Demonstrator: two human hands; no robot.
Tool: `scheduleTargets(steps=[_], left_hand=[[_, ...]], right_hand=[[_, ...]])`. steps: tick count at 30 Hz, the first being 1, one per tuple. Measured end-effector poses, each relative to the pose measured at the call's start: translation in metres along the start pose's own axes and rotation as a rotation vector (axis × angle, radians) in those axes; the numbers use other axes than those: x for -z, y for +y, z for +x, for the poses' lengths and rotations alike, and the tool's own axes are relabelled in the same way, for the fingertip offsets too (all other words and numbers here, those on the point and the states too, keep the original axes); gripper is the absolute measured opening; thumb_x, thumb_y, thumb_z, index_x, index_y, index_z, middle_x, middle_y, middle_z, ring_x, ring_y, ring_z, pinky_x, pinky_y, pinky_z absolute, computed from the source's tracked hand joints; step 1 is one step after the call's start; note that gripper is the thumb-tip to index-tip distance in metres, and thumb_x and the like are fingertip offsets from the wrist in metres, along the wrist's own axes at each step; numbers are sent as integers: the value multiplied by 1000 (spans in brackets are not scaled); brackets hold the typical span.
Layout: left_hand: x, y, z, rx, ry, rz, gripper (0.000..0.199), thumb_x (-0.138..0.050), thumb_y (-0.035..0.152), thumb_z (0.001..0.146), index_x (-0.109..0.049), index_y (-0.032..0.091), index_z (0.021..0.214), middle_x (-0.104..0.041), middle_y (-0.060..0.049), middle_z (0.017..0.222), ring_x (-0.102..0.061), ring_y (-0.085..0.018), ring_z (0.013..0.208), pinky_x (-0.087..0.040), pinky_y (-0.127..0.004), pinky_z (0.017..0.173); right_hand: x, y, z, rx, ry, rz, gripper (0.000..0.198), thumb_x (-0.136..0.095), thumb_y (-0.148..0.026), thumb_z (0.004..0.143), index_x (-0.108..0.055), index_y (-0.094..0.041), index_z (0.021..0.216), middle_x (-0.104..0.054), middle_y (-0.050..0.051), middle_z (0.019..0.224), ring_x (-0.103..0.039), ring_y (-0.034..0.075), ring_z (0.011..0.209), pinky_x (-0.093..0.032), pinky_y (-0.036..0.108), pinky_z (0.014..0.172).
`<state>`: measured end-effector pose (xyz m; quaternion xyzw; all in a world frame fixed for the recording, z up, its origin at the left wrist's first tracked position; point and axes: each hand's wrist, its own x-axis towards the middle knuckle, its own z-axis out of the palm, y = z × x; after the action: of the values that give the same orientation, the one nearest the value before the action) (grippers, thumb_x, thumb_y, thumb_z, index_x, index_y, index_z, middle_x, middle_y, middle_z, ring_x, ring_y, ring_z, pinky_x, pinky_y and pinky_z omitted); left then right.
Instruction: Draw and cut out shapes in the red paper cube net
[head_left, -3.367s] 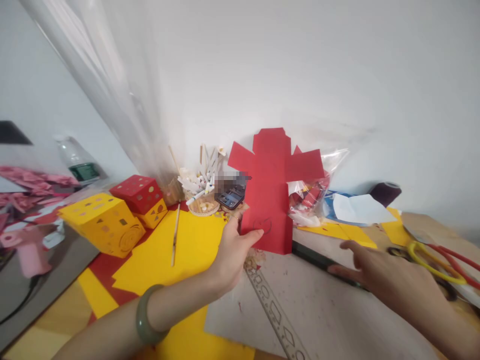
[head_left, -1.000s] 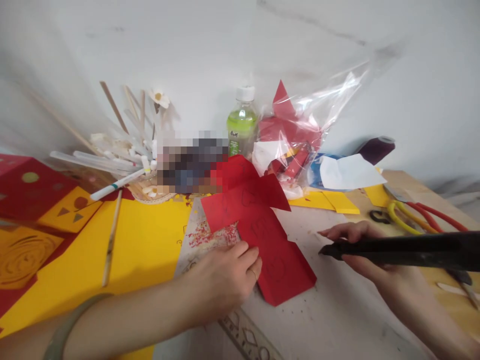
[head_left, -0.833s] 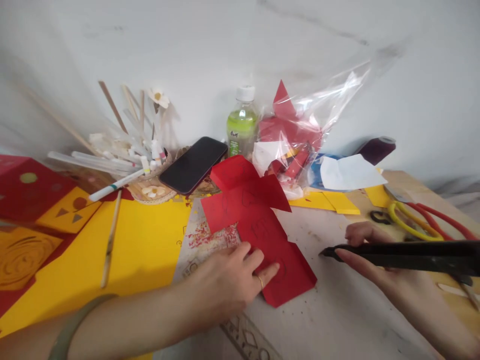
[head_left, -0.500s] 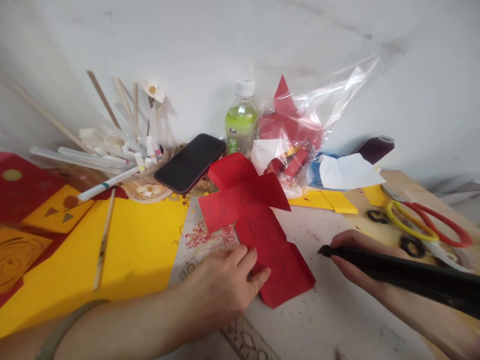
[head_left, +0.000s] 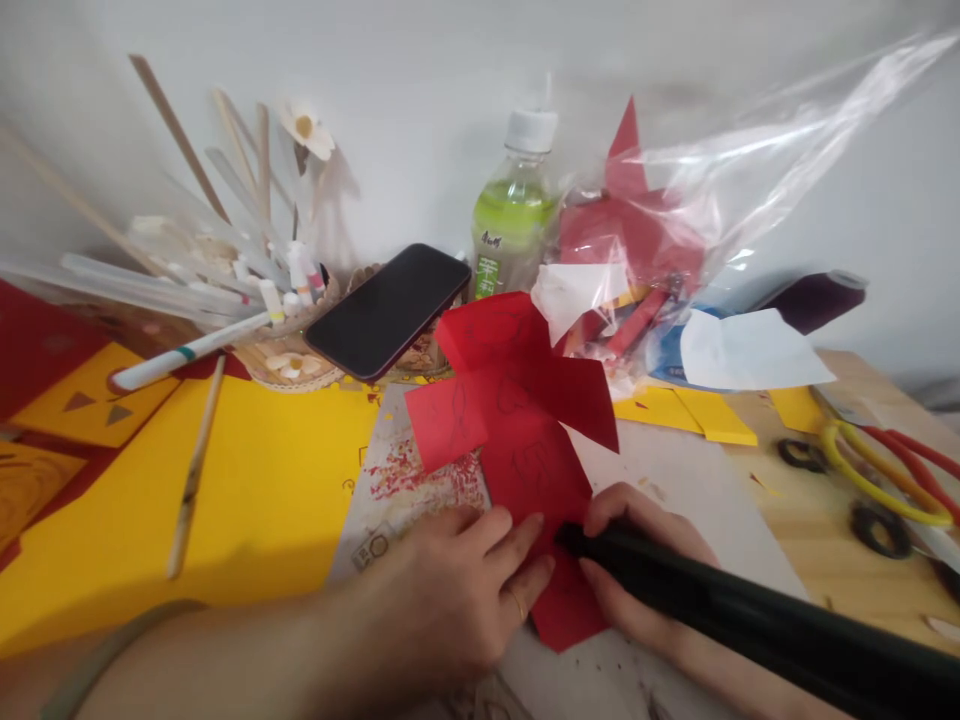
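Observation:
A cross-shaped red paper cutout [head_left: 517, 475], with folded flaps and faint outlines drawn on it, lies on a stained whitish sheet [head_left: 386, 440]. My left hand [head_left: 469, 585] is closed, its bent fingers pressing the cutout down at its lower left edge. In my right hand [head_left: 652, 530] is a long, thick, black pen-shaped tool [head_left: 720, 590], gripped near its dark tip. That tip meets the lower panel of the cutout, just right of my left fingertips. Exactly what kind of tool it is cannot be made out.
Yellow paper [head_left: 262, 480] covers the left side, with a thin stick [head_left: 196, 465] on it. Behind stand a phone [head_left: 388, 310], a green drink bottle [head_left: 514, 205], a clear plastic bag [head_left: 667, 235] and a holder of markers [head_left: 289, 360]. Scissors [head_left: 877, 475] lie at right.
My right hand has moved left with the black tool, from beside the red cutout onto its lower panel. My left hand stays on the paper. The view has come closer.

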<state>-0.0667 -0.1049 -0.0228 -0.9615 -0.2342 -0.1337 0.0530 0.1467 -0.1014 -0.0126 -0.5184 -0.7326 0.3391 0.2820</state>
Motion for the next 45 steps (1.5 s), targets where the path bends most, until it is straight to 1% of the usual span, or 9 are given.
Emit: scheduleTargets(steps=[3,5,12,20,26,31,38,40,45], left_hand=[[-1,-1,1,-15,4,12,32,-47,21,94,-60,11,121,-61,-14,126,-58,-21,87,-49,-30,66],[-1,-1,1,-15,12,27,32,-46,23,95,-61,11,121,-62,-13,125,-59,-21,86,-49,-30,66],[1,-2,0,-24,24,48,33,-43,20,95,-62,11,120,-62,-13,124,-59,-21,87,-50,-30,68],[4,-3,2,-28,20,51,32,-44,20,95,-63,11,119,-63,-13,123,-59,-21,85,-50,-30,67],[3,-2,2,-28,18,51,33,-42,19,95,-63,12,119,-62,-13,124,-59,-21,86,-50,-30,66],[1,0,-1,-14,10,45,34,-41,18,96,-62,11,121,-61,-13,126,-59,-21,87,-49,-31,67],[3,-2,0,-22,-15,57,34,-43,19,95,-61,11,122,-60,-15,127,-59,-21,88,-49,-32,69],[4,-2,0,-26,-19,62,34,-44,20,95,-60,10,124,-59,-15,128,-58,-21,88,-48,-32,68],[2,-1,-2,-23,0,53,34,-42,20,96,-60,10,124,-60,-15,126,-58,-21,89,-48,-31,68]], right_hand=[[-3,13,-4,161,36,-80,17,-56,-16,73,-44,-26,79,-57,-7,57,-51,9,42,-40,18,40],[-3,15,-6,225,39,-100,22,-56,-12,74,-41,-26,82,-57,-8,58,-50,7,40,-40,16,39],[-4,11,-6,276,54,-113,22,-53,-12,77,-38,-27,82,-54,-9,59,-49,6,41,-42,14,41],[-5,10,-6,326,50,-170,24,-53,-9,76,-38,-26,85,-56,-6,65,-53,7,48,-44,15,46],[-8,8,-10,318,81,-175,19,-50,-11,78,-38,-26,83,-53,-5,65,-51,7,50,-41,17,46],[-5,9,-10,341,31,-168,22,-51,-9,76,-38,-26,84,-52,-5,64,-49,8,48,-40,18,44],[-3,9,-9,344,11,-128,26,-54,-7,73,-40,-26,84,-52,-4,64,-49,9,47,-39,19,44],[0,11,-8,319,-26,-98,26,-55,-7,73,-41,-26,84,-53,-5,64,-49,9,46,-39,19,44],[11,17,0,212,-154,-20,22,-56,-10,78,-46,-27,87,-61,-4,68,-60,11,55,-47,20,49]])
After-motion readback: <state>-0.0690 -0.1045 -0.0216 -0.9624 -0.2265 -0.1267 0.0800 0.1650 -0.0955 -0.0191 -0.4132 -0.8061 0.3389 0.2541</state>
